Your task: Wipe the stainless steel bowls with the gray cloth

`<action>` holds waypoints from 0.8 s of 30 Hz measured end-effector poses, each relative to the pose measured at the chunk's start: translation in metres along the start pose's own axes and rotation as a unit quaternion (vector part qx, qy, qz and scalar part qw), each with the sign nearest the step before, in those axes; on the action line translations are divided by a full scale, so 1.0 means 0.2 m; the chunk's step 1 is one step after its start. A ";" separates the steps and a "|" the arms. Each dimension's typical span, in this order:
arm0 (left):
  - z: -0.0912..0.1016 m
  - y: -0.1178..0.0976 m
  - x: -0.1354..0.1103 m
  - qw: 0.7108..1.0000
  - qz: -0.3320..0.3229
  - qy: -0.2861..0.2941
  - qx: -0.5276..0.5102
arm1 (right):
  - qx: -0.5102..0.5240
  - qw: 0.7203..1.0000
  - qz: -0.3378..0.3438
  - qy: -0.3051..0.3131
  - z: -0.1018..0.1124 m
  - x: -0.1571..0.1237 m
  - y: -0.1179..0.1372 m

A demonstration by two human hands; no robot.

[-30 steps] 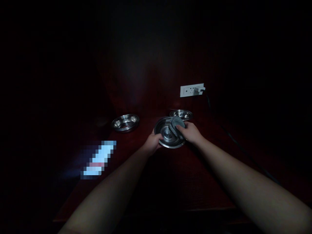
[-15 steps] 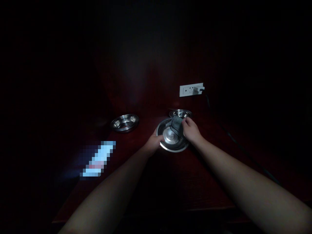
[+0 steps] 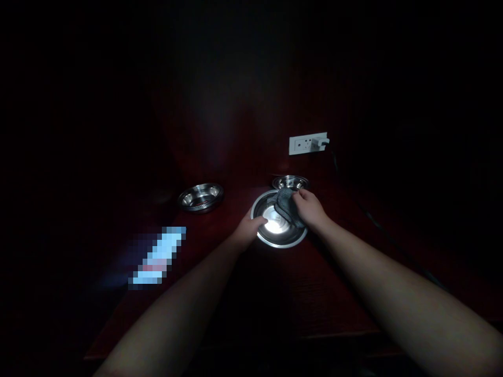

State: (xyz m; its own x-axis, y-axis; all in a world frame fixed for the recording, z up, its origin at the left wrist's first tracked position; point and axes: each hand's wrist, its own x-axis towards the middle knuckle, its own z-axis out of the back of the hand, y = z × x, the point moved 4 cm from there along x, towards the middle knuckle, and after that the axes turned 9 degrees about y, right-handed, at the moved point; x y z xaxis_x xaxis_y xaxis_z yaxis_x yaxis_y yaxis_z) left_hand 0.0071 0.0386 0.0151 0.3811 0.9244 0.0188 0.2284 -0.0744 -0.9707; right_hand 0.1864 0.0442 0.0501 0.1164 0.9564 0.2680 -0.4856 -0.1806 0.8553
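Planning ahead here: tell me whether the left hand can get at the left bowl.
Probably not yet: the left hand is gripping the near bowl. Once freed, nothing visible blocks its way to the left bowl.

I've got a white rectangular socket plate (image 3: 299, 145) on the dark red wall (image 3: 243, 157), white blocky plug (image 3: 321, 142) in its right end, thin dark cable (image 3: 375, 222) trailing down rightward. Dark red, flat-topped table (image 3: 298, 293) below. Left side: slanted pale-blue bright patch (image 3: 159, 256), pixelated, can't identify.
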 end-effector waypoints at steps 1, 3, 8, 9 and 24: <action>0.00 0.00 0.00 1.000 -0.002 -0.001 0.003 | 0.001 1.000 0.003 -0.001 0.00 0.00 0.00; 0.00 0.00 0.00 1.000 -0.004 0.001 0.006 | 0.000 1.000 0.006 -0.001 0.00 0.00 0.00; 0.00 0.00 0.00 1.000 -0.006 -0.005 0.009 | 0.000 1.000 0.006 0.003 0.01 0.00 0.01; 0.00 0.00 0.00 1.000 -0.006 -0.005 0.011 | 0.002 1.000 0.006 0.002 0.01 -0.01 0.01; 0.01 0.00 -0.01 0.999 -0.008 -0.017 0.029 | 0.044 0.999 0.010 0.012 0.00 0.00 -0.01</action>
State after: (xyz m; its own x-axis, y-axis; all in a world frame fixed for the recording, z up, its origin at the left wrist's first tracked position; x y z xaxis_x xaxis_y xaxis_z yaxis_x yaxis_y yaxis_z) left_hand 0.0047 0.0372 0.0153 0.3465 0.9376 0.0277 0.1812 -0.0379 -0.9827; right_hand 0.1873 0.0456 0.0481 0.0859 0.9575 0.2752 -0.4086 -0.2181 0.8863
